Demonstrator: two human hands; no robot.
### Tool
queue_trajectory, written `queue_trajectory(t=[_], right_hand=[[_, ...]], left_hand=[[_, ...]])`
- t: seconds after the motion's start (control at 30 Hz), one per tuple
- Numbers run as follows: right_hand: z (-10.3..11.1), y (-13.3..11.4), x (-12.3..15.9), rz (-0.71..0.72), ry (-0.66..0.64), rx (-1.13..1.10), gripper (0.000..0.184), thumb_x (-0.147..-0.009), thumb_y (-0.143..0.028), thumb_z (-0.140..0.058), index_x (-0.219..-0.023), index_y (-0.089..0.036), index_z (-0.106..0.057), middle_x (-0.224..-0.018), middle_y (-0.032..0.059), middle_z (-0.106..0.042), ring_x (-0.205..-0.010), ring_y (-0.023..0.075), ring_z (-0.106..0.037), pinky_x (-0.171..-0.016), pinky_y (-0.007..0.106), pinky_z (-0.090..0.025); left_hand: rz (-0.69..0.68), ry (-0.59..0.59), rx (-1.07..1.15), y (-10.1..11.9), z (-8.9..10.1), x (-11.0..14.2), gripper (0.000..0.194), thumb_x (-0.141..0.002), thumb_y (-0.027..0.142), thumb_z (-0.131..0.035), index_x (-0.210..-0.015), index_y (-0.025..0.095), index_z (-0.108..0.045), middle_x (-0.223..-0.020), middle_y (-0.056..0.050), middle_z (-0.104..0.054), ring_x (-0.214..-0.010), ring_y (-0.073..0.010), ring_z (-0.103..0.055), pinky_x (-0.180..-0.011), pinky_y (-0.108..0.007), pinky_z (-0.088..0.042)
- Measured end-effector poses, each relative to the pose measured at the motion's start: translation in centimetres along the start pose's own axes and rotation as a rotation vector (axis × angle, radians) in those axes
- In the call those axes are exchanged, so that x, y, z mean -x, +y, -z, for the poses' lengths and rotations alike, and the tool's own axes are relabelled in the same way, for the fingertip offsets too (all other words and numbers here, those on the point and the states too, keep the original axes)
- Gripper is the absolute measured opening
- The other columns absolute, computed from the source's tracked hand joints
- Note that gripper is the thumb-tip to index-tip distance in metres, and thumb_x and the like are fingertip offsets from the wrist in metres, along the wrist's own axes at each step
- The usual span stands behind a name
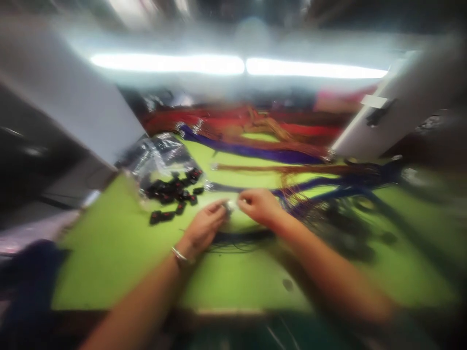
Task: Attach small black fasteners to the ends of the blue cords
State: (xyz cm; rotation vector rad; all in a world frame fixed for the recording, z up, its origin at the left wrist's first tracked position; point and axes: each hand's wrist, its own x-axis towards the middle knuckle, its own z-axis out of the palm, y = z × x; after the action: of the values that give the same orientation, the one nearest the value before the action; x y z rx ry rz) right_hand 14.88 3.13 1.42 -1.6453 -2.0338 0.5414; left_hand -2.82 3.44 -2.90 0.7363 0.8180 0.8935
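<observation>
My left hand (206, 223), with a bracelet at the wrist, pinches a small pale piece (230, 206) between thumb and fingertips; blur hides its exact kind. Close to the right of that piece, my right hand (260, 206) is closed in a pinch. What its fingers hold, if anything, cannot be made out. Dark thin wires (242, 237) lie on the green tabletop (233, 282) below and between the hands. Just beyond my hands, a blue wire bundle (237, 187) with a shiny end runs off to the right.
Several black connectors (175, 189) spill from a clear plastic bag (164, 150) at the left. Purple-blue wires (251, 151), brown wires (255, 168) and red wires (226, 119) stretch across the back. Grey panels (87, 97) flank the table under two bright tube lights (168, 63).
</observation>
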Motion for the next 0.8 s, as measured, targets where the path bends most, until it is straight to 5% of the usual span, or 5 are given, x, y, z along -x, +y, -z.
queue_trajectory(t=[0.8], right_hand=[[-0.44, 0.43, -0.64, -0.036, -0.078, -0.022, 0.021, -0.069, -0.025, -0.049, -0.064, -0.017, -0.068, -0.058, 0.0001, -0.062, -0.054, 0.0097, -0.044, -0.050, 0.022, -0.025]], left_hand=[[-0.041, 0.078, -0.096, -0.31, -0.01, 0.02, 0.032, -0.063, 0.021, -0.077, -0.093, 0.014, -0.069, -0.079, -0.003, -0.064, -0.061, -0.0068, -0.053, -0.057, -0.019, -0.042]])
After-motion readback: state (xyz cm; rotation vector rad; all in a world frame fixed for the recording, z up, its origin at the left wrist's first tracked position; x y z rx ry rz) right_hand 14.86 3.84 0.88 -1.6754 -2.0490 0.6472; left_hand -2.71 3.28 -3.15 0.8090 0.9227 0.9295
